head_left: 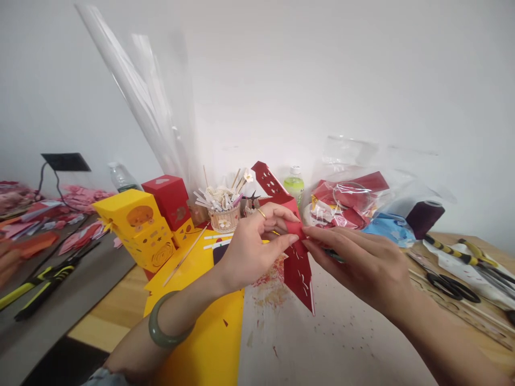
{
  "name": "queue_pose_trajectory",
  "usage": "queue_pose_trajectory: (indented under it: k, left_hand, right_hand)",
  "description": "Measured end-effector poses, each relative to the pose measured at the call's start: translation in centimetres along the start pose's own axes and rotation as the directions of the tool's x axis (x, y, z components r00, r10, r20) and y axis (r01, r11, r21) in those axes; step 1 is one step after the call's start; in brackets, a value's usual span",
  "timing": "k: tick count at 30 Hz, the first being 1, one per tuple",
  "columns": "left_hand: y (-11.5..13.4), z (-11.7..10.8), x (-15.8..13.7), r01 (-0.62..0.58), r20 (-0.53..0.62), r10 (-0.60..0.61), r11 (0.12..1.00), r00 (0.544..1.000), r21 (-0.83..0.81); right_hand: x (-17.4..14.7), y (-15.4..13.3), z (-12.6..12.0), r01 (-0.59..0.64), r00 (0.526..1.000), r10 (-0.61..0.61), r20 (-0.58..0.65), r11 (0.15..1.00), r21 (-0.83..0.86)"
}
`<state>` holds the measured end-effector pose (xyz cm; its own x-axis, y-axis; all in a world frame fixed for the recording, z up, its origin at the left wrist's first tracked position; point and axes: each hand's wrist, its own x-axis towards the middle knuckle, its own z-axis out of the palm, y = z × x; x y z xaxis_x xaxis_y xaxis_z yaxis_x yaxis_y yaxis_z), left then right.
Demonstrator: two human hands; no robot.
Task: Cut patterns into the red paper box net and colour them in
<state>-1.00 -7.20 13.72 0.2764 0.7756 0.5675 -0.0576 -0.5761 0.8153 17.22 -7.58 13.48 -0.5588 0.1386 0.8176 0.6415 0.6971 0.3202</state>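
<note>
Between my two hands is a red cut-out paper piece (298, 273), folded, with patterned holes in its upper and lower flaps. My left hand (257, 238), with a ring and a green bangle on the wrist, pinches its left edge between thumb and fingers. From the other side my right hand (358, 257) grips the same paper, fingertips close to those of the left. The paper is held up over a pale board (341, 332) strewn with tiny scraps. Part of the fold is hidden behind my fingers.
Yellow card (201, 343) lies at left under a yellow paper box (140, 230) and a red box (167, 201). Behind stand a basket of sticks (223, 220) and a green-liquid bottle (294, 185). Black scissors (453, 284) rest at right. Part of another person's hand (8, 262) shows far left.
</note>
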Motion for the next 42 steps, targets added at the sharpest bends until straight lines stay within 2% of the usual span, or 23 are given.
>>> queue_pose_trajectory:
  k: [8, 17, 23, 26, 28, 31, 32, 35, 37, 38, 40, 42]
  left_hand:
    - [0.2, 0.3, -0.3, -0.076, 0.011, 0.075, 0.993, 0.997, 0.089]
    - [0.2, 0.4, -0.3, 0.047, -0.003, -0.047, 0.997, 0.999, -0.064]
    - [0.4, 0.3, -0.5, 0.067, 0.02, -0.065, 0.99, 0.998, -0.124]
    - [0.4, 0.3, -0.6, 0.025, 0.046, -0.018, 0.987, 0.999, -0.156]
    - [0.3, 0.2, -0.6, 0.014, 0.072, -0.002, 0.986, 0.997, -0.168]
    - [0.3, 0.0, -0.7, 0.04, 0.102, -0.023, 0.985, 0.995, -0.17]
    - [0.3, -0.1, -0.6, 0.053, 0.117, -0.032, 0.981, 0.993, -0.188]
    - [0.1, -0.5, -0.3, 0.089, 0.182, -0.039, 0.957, 0.983, -0.276]
    - [-0.1, -0.7, 0.1, 0.103, 0.22, -0.033, 0.944, 0.975, -0.313]
    - [-0.2, -0.8, 0.3, 0.107, 0.233, -0.034, 0.946, 0.972, -0.305]
    - [-0.2, -0.9, 0.5, 0.092, 0.23, -0.036, 0.967, 0.973, -0.239]
    - [0.0, -1.0, 0.6, 0.071, 0.202, -0.045, 0.99, 0.978, -0.122]
  right_hand:
    - [-0.4, -0.2, 0.2, 0.084, 0.996, -0.085, -0.014, 0.994, -0.074]
    - [-0.2, -0.6, 0.2, 0.103, 0.994, -0.106, -0.039, 0.992, -0.077]
    - [0.3, -1.0, -0.1, 0.019, 0.998, -0.02, -0.053, 1.0, -0.021]
    - [0.6, -1.4, -0.6, -0.103, 0.992, 0.112, -0.064, 0.987, 0.12]
    - [0.6, -1.5, -0.9, -0.255, 0.96, 0.273, -0.055, 0.942, 0.219]
    - [0.6, -1.3, -1.2, -0.45, 0.878, 0.479, -0.013, 0.832, 0.325]
    - [0.6, -1.2, -1.2, -0.471, 0.865, 0.502, 0.007, 0.806, 0.359]
    - [0.8, -0.5, -1.2, -0.457, 0.878, 0.473, 0.074, 0.783, 0.421]
    - [1.1, -0.1, -1.2, -0.517, 0.848, 0.508, 0.151, 0.732, 0.443]
    - [1.2, 0.0, -1.3, -0.581, 0.808, 0.543, 0.229, 0.67, 0.463]
    - [1.5, 0.2, -1.6, -0.716, 0.692, 0.576, 0.435, 0.477, 0.509]
    - [1.7, 0.2, -2.0, -0.802, 0.585, 0.538, 0.607, 0.272, 0.532]
